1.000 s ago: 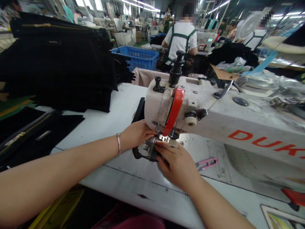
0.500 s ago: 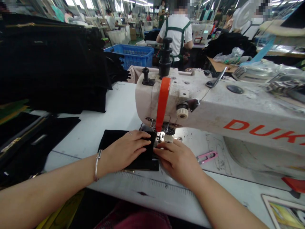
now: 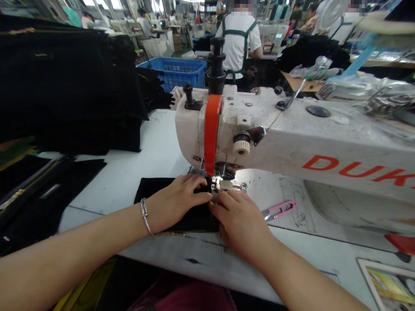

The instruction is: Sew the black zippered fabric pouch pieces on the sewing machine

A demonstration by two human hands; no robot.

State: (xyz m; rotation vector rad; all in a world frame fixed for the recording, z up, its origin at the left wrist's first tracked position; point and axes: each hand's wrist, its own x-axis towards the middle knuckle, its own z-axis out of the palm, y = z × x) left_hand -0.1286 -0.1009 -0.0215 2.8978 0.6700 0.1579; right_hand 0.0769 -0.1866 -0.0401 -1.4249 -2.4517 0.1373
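A black fabric piece (image 3: 152, 189) lies flat on the white table (image 3: 155, 147) under the head of a white sewing machine (image 3: 292, 142) with an orange guard. My left hand (image 3: 177, 203) rests palm down on the fabric, fingers stretched toward the presser foot (image 3: 216, 185). My right hand (image 3: 240, 218) presses on the fabric's right edge just in front of the foot, fingertips close together against the cloth. Both hands nearly touch below the needle.
A tall stack of black fabric pieces (image 3: 71, 82) fills the left of the table, with more black pieces (image 3: 35, 194) at the near left. Pink thread snips (image 3: 279, 209) lie right of my hands. A blue basket (image 3: 177, 71) and other workers are behind.
The black fabric piece, bunched under the foot a second ago, now lies flat on the table. My left hand went from the needle area onto the cloth; my right hand stayed by the foot.
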